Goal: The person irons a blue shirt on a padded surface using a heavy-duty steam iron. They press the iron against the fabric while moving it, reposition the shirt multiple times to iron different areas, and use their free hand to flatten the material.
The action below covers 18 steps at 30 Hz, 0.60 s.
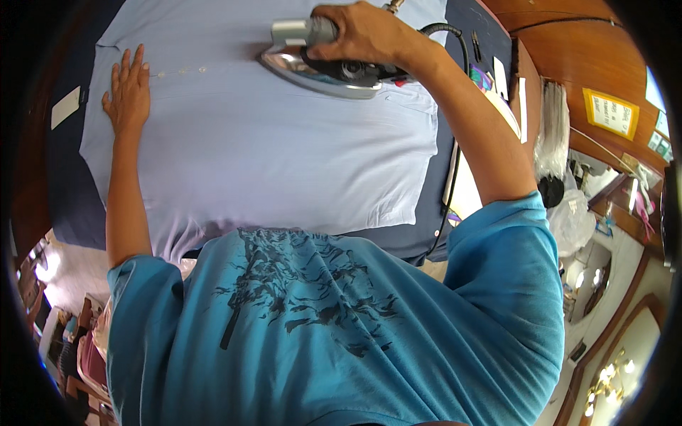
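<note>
A light blue shirt lies spread over a dark blue padded tabletop. My right hand is closed round the handle of a clothes iron. The iron rests on the upper part of the cloth, its pointed end toward the left, next to what looks like a pocket. Flat on the shirt's left side lies my left hand, fingers stretched out and a little apart. Just right of its fingertips runs a short row of small pale buttons. Loose folds gather along the shirt's near edge, against my body.
A black hose curves from the iron down the table's right side. Beyond the shirt's right edge lie a slim dark tool and a white card. Another white card is at left. Clear plastic bags hang at right.
</note>
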Each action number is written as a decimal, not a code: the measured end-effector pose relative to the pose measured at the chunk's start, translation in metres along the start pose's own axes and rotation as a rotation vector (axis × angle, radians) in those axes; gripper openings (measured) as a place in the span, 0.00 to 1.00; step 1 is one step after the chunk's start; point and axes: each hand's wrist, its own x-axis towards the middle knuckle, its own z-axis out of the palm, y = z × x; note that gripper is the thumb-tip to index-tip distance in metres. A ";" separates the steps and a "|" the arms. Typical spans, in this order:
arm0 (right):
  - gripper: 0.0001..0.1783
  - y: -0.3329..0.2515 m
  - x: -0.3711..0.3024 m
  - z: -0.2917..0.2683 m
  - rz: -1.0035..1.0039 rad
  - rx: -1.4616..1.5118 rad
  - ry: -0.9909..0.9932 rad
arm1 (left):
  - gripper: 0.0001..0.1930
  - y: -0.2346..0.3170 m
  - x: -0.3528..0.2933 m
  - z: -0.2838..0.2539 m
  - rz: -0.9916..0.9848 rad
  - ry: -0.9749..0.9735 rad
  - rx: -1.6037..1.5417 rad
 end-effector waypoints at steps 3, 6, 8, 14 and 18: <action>0.28 0.007 -0.031 0.006 0.107 -0.087 -0.061 | 0.23 0.000 -0.001 0.002 0.002 -0.005 -0.002; 0.33 0.037 -0.076 0.003 0.318 0.067 0.100 | 0.24 -0.001 0.000 0.007 0.008 0.009 -0.026; 0.38 0.048 -0.114 0.003 0.521 0.142 0.290 | 0.24 0.002 0.001 0.002 -0.021 -0.047 -0.022; 0.26 0.090 -0.217 0.004 0.777 0.105 0.561 | 0.24 0.076 -0.008 -0.045 0.230 0.139 -0.035; 0.32 0.130 -0.283 -0.008 0.997 0.074 0.490 | 0.22 0.172 -0.044 -0.071 0.568 0.010 -0.393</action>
